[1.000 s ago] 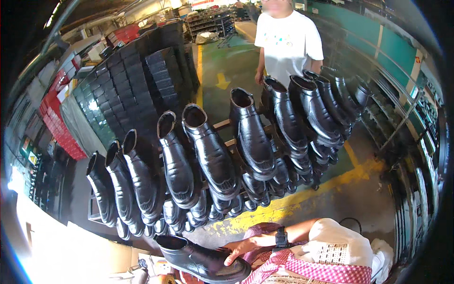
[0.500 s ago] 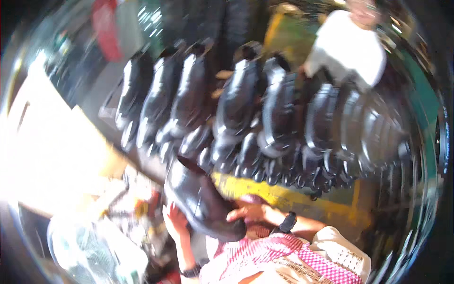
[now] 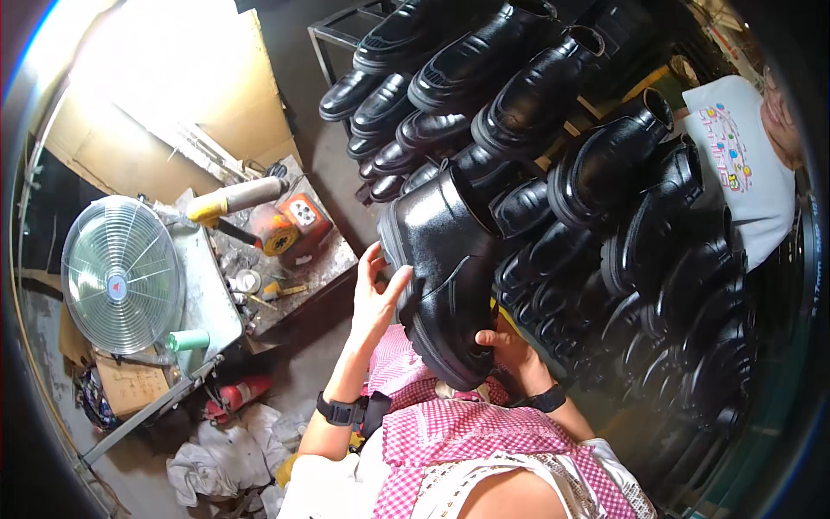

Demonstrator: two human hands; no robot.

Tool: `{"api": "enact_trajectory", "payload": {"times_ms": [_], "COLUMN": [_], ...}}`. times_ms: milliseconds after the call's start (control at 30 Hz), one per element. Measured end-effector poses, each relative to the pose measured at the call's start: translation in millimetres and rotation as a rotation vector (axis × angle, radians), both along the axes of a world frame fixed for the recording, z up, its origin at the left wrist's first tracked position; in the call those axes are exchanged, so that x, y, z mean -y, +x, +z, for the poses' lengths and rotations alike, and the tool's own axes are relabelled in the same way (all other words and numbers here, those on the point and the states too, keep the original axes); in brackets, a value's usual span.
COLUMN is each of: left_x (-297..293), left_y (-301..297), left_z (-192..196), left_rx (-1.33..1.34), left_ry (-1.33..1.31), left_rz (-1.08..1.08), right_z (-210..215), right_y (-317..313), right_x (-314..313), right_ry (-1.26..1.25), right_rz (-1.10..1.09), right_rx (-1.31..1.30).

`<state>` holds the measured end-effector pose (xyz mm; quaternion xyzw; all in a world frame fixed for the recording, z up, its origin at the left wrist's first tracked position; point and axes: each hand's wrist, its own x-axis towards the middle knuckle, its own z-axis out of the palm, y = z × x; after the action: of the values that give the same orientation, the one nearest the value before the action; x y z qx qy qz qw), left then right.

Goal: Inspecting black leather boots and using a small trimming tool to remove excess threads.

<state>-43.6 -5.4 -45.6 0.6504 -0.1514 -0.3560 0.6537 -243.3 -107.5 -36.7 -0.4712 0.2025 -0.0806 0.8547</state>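
Note:
A glossy black leather ankle boot (image 3: 437, 233) with a thick ridged sole is held up before my body, tilted with its toe down towards me. My left hand (image 3: 379, 290) grips the heel end of the sole from the left, fingers and thumb curled against it. My right hand (image 3: 512, 348) holds the toe end from the right, its thumb on the upper and its other fingers partly hidden. Just beyond the held boot, rows of similar black boots (image 3: 527, 95) stand on a rack, several of them close to its shaft.
To the left, a cluttered workbench (image 3: 316, 281) carries a grey-and-yellow cylindrical tool (image 3: 238, 199) and an orange device (image 3: 294, 229). A round fan (image 3: 121, 277) and a green cup (image 3: 188, 340) are nearby. White cloths (image 3: 229, 454) lie low left. A person in a white shirt (image 3: 743, 156) stands far right.
The view has swung right and steadied, so bench and fan now show clearly. The boot has risen and turned, its sole now facing left. Both hands still hold it.

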Motion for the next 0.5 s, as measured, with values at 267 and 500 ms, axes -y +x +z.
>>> {"api": "enact_trajectory", "payload": {"times_ms": [267, 500], "left_x": [-6, -13], "left_y": [22, 17], "left_z": [-25, -22], "left_rx": [-0.131, 0.049], "left_ry": [-0.017, -0.140], "left_rz": [0.084, 0.162], "right_z": [-2, 0], "right_y": [8, 25], "right_x": [-9, 5], "right_ry": [0.028, -0.171], "right_rz": [-0.029, 0.061], "right_rx": [0.007, -0.091]}}
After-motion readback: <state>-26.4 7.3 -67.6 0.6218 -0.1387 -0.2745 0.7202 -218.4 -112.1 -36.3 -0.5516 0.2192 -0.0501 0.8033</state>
